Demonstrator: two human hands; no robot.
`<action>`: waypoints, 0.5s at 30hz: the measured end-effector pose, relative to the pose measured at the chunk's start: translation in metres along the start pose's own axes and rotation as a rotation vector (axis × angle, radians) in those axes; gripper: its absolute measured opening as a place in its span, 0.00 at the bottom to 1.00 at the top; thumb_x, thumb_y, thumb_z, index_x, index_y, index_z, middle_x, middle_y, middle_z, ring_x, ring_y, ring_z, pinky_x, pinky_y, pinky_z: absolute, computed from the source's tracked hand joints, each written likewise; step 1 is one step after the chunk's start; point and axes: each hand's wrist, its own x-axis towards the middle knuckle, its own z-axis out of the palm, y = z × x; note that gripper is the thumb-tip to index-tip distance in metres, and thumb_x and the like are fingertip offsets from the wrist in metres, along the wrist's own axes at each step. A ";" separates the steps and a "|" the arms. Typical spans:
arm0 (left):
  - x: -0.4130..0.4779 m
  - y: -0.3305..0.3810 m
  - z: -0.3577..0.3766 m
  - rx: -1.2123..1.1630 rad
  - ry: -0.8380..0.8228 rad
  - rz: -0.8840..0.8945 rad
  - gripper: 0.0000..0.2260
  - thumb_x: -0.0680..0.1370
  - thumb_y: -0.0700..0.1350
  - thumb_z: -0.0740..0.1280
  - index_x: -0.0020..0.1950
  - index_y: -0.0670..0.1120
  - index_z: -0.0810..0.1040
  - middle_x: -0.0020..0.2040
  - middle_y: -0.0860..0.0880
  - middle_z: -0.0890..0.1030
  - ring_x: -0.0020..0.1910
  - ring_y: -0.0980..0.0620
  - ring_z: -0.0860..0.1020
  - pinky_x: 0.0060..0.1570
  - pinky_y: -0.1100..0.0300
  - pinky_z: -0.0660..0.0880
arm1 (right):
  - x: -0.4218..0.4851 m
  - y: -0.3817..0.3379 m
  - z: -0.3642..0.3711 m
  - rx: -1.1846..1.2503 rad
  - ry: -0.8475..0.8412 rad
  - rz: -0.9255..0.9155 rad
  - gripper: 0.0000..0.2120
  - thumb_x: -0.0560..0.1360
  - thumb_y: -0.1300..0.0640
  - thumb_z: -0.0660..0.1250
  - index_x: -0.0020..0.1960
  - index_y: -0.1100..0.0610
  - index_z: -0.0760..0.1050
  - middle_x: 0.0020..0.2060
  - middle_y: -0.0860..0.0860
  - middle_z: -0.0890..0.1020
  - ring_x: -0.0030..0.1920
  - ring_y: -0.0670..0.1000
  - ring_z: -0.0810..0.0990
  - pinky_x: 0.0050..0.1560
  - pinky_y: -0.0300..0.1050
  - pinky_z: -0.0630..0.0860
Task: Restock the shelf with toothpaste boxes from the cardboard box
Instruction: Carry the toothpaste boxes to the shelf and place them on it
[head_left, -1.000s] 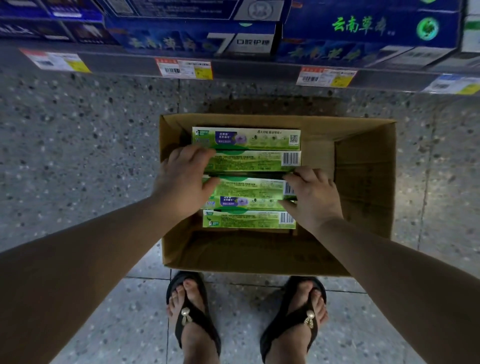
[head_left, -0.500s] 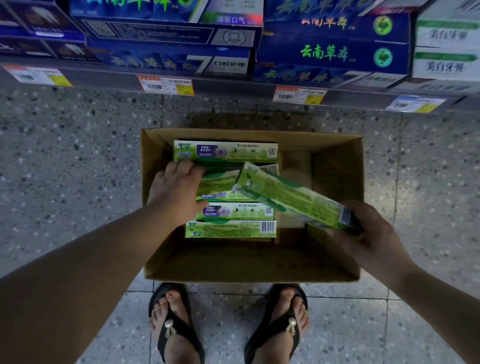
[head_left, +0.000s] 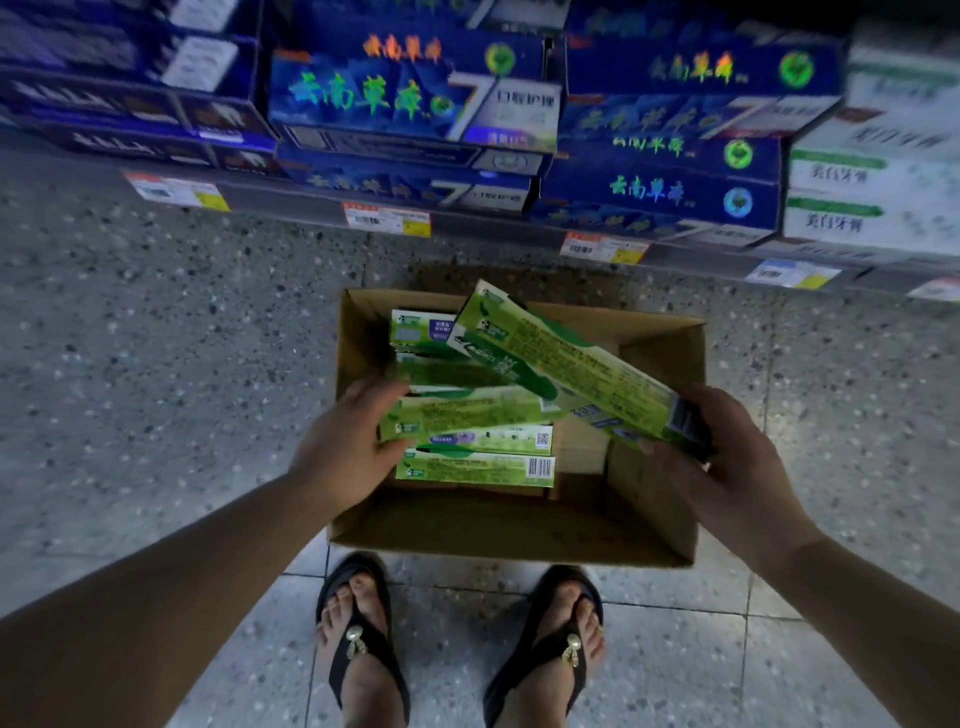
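Held a tilted toothpaste box (head_left: 563, 366) in the right hand (head_left: 727, 467) over the cardboard box (head_left: 519, 530); gripped the end of a second toothpaste box (head_left: 467, 415) with the left hand (head_left: 348, 447).

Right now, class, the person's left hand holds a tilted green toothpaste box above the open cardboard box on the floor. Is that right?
No. In the head view the right hand, not the left, holds the tilted green toothpaste box above the open cardboard box on the floor.
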 end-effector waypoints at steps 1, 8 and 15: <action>-0.014 0.004 -0.015 -0.016 -0.001 0.009 0.25 0.72 0.44 0.70 0.67 0.48 0.69 0.64 0.43 0.74 0.58 0.43 0.76 0.54 0.51 0.74 | -0.003 -0.017 -0.013 -0.007 -0.001 -0.022 0.19 0.65 0.52 0.65 0.55 0.47 0.67 0.43 0.42 0.72 0.43 0.40 0.74 0.41 0.22 0.69; -0.134 0.047 -0.135 -0.306 0.028 -0.050 0.29 0.62 0.54 0.68 0.62 0.49 0.74 0.54 0.53 0.76 0.53 0.52 0.77 0.48 0.60 0.73 | -0.027 -0.152 -0.108 -0.045 -0.090 -0.308 0.18 0.67 0.49 0.66 0.56 0.42 0.67 0.47 0.35 0.72 0.44 0.33 0.72 0.41 0.21 0.67; -0.266 0.093 -0.268 -0.478 0.221 -0.019 0.22 0.58 0.59 0.68 0.48 0.76 0.67 0.44 0.59 0.80 0.43 0.60 0.79 0.41 0.67 0.74 | -0.067 -0.321 -0.197 -0.061 -0.205 -0.498 0.28 0.62 0.23 0.52 0.56 0.36 0.68 0.51 0.36 0.69 0.51 0.37 0.69 0.51 0.24 0.65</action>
